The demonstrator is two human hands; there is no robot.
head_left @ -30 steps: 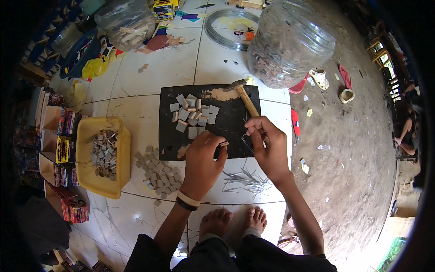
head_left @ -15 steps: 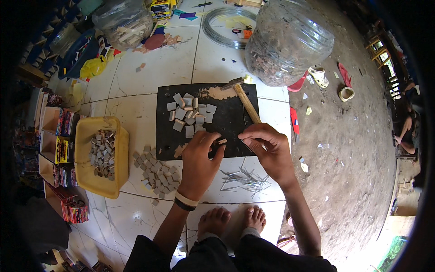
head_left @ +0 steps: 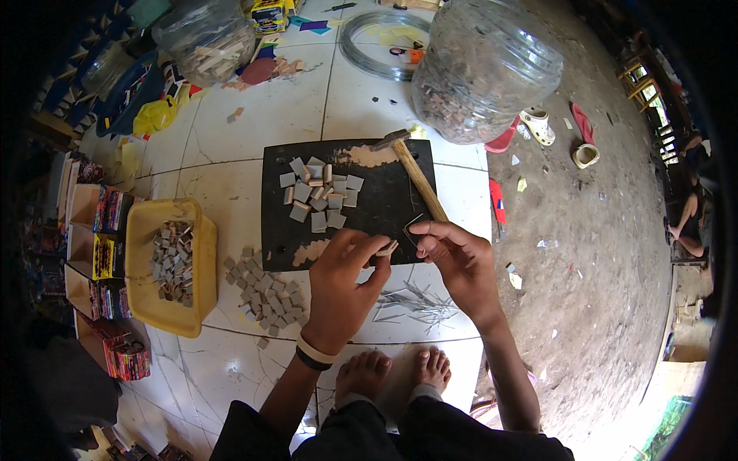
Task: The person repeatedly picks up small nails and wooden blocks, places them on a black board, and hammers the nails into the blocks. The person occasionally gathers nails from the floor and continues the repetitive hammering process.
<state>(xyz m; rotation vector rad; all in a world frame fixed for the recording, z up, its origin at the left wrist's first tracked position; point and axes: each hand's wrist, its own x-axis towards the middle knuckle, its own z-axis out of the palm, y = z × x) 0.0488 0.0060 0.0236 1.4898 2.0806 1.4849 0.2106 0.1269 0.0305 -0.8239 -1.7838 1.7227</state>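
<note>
My left fingers (head_left: 370,246) pinch a small wooden piece (head_left: 389,249) over the black board (head_left: 377,203); my right fingers (head_left: 442,229) hold a thin bent wire (head_left: 405,228) just beside it. I'd want both grips light and steady

Loose wires (head_left: 416,305) looked like shiny metal, the hammer handle (head_left: 420,181) smooth wood, the board (head_left: 373,215) matt, the tiled surface (head_left: 269,127) glossy, the basin (head_left: 207,265) smooth plastic.
</note>
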